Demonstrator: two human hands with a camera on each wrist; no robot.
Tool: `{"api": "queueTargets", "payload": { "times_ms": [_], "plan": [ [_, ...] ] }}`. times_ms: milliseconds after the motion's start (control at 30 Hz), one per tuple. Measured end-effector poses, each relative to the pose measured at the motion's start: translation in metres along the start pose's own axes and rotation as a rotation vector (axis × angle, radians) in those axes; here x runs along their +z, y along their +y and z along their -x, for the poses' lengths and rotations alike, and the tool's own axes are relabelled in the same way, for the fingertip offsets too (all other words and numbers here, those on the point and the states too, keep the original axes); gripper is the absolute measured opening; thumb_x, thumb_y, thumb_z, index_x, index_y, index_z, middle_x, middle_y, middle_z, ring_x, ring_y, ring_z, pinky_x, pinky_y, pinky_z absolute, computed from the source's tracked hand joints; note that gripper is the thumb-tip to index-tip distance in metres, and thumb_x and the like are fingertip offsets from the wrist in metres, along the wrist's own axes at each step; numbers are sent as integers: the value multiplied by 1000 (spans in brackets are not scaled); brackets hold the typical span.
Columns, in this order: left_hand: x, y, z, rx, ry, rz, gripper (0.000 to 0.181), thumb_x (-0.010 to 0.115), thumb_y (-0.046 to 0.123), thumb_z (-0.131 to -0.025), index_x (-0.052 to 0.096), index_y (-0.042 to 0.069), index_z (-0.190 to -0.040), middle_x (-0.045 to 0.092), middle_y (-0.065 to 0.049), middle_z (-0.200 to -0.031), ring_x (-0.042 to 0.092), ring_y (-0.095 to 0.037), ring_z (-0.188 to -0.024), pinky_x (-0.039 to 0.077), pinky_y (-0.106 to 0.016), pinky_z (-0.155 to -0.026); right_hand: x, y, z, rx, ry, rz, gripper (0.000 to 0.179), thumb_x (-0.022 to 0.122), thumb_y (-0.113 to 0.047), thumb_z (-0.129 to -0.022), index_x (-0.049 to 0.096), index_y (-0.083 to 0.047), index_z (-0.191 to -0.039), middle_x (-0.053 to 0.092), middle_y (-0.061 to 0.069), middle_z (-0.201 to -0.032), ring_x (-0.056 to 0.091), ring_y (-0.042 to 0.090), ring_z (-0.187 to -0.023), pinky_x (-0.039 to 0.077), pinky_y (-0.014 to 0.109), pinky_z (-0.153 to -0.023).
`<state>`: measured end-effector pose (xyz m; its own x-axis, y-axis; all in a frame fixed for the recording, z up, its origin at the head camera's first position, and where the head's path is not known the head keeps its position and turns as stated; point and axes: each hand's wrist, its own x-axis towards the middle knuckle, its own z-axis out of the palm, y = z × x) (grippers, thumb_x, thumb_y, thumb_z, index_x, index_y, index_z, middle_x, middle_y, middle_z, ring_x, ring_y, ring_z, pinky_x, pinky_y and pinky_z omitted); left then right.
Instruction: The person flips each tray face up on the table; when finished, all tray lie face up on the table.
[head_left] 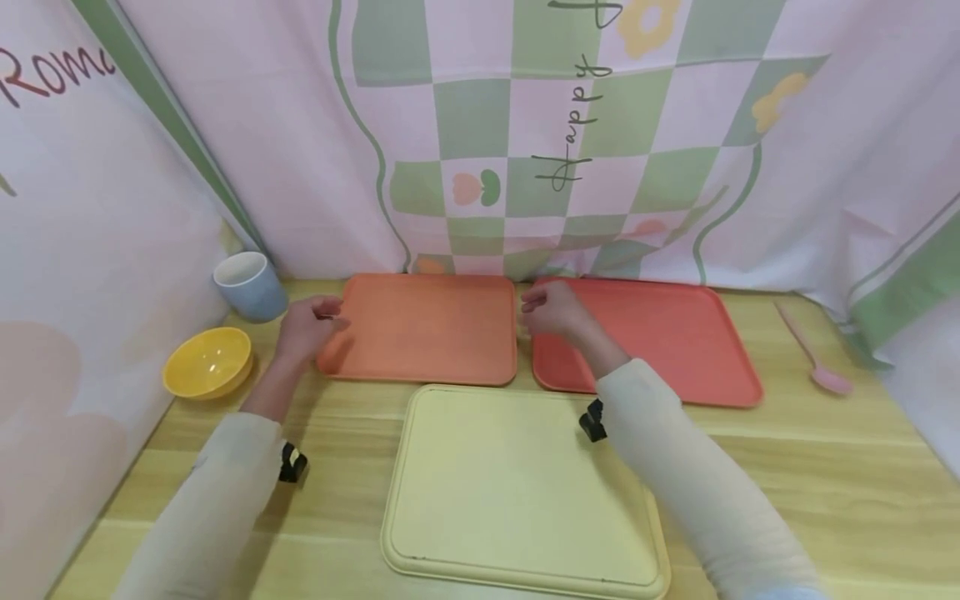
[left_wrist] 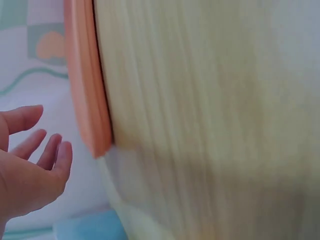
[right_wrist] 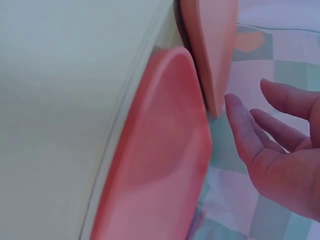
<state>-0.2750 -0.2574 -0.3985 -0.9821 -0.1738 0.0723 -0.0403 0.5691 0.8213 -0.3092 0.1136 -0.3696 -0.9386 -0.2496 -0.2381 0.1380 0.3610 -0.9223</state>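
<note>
An orange tray (head_left: pixel 431 329) lies flat at the back of the table, and a red tray (head_left: pixel 652 342) lies just to its right. My left hand (head_left: pixel 306 327) is over the orange tray's left edge, fingers loosely bent with nothing in them; the left wrist view shows a gap between the hand (left_wrist: pixel 35 170) and the tray's side (left_wrist: pixel 90 90). Above the gap between the two trays hovers my right hand (head_left: pixel 557 308), its fingers relaxed and holding nothing. In front of both lies a pale yellow tray (head_left: pixel 517 483), partly under the right forearm.
A blue cup (head_left: pixel 253 287) and a yellow bowl (head_left: pixel 208 363) stand at the left, close to the left arm. On the far right lies a pink spoon (head_left: pixel 817 358). A patterned cloth (head_left: pixel 472 117) hangs behind the trays.
</note>
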Motion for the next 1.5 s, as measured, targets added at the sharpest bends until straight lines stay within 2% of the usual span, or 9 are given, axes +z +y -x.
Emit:
{"api": "queueTargets", "payload": {
  "times_ms": [33,100,233,467,600,867,1133,1367,1500],
  "plan": [
    [1,3,2,22,-20,-9,41,68,3,-91,62,-10,-130,66,-27,-123,62,-37,-112,50,-31,-88,-2,1,5,-59,30,156,47,61,3,-95,48,17,-138,57,33,-132,61,34,-116,58,28,-83],
    [2,7,8,65,-66,-25,40,68,5,-92,63,-9,-129,67,-27,-120,63,-37,-111,51,-31,-87,-6,0,13,-80,18,157,48,61,1,-96,47,16,-140,56,33,-134,57,40,-123,56,38,-93],
    [6,13,19,139,-164,-42,37,67,5,-93,64,-10,-126,70,-25,-113,64,-38,-107,51,-36,-89,-15,0,27,-107,1,143,48,61,0,-97,47,15,-141,55,33,-133,57,42,-121,53,44,-98],
    [19,22,38,119,-369,37,38,66,7,-94,63,-11,-128,69,-21,-110,63,-35,-107,53,-40,-88,-32,6,49,-86,-43,100,51,59,-4,-101,42,12,-146,49,32,-140,56,46,-122,50,52,-101],
    [28,28,48,99,-431,107,36,67,5,-95,62,-13,-126,69,-22,-109,65,-31,-101,56,-41,-86,-41,13,61,-79,-51,99,51,60,-6,-101,42,12,-145,49,31,-141,56,45,-122,51,51,-100],
    [36,28,66,43,-502,124,31,68,9,-96,66,-7,-123,67,-13,-107,64,-26,-98,58,-38,-83,-59,27,88,-106,-65,147,53,63,-12,-101,43,14,-143,52,32,-137,56,41,-121,55,46,-95],
    [41,19,77,16,-527,220,27,69,3,-94,66,-11,-117,67,-14,-100,63,-21,-92,59,-35,-83,-75,50,110,-77,-73,215,55,67,-21,-100,49,10,-141,59,25,-131,60,32,-115,57,37,-88],
    [41,15,83,-48,-552,275,32,69,5,-95,62,-12,-121,65,-16,-103,63,-23,-94,58,-37,-87,-82,70,121,-44,-93,88,57,69,-14,-98,45,17,-139,63,26,-122,68,23,-102,59,36,-85],
    [42,12,86,-47,-552,290,34,69,3,-93,60,-14,-122,65,-16,-102,64,-21,-92,59,-37,-86,-84,80,125,-51,-106,57,56,68,-10,-98,43,20,-137,64,26,-119,69,22,-98,60,38,-84]
  ]
}}
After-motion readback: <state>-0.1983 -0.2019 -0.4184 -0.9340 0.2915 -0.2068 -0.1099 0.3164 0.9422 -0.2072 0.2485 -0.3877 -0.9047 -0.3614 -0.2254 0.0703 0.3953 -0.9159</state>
